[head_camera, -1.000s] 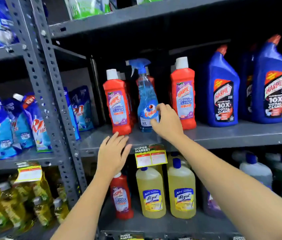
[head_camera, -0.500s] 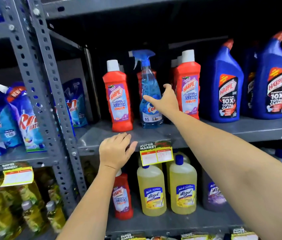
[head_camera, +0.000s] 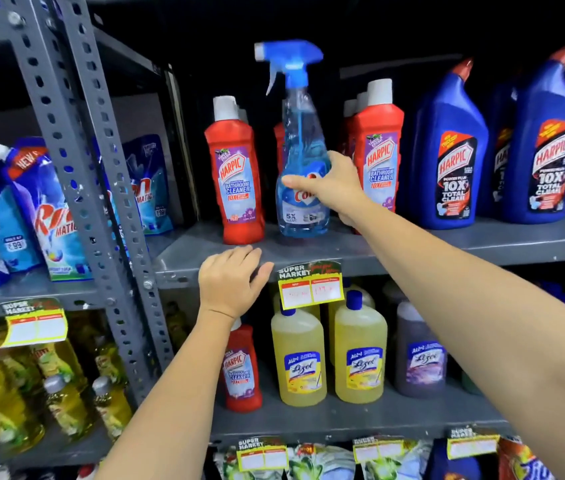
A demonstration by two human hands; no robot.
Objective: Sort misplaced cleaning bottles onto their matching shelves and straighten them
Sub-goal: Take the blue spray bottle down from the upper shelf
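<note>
The right hand (head_camera: pixel 334 188) wraps the blue spray bottle (head_camera: pixel 303 150), covering its label, seemingly just lifted off the grey shelf (head_camera: pixel 481 242). The left hand (head_camera: pixel 230 280) rests open-palmed, empty, on the shelf's front edge.

Middle shelf, centre of frame: one blue spray bottle (head_camera: pixel 303 161). Beside it, two red bathroom cleaner bottles in front, at left (head_camera: pixel 236 174) and right (head_camera: pixel 379 157), with more partly hidden behind. At right, two large blue toilet cleaner bottles (head_camera: pixel 450 150) (head_camera: pixel 547 143) in front. Lower shelf: one red bottle (head_camera: pixel 242 372), two yellow bottles up front (head_camera: pixel 300 358) (head_camera: pixel 360 351), one purple bottle (head_camera: pixel 421 358). Two hands (head_camera: pixel 230 282) (head_camera: pixel 334 187).
</note>
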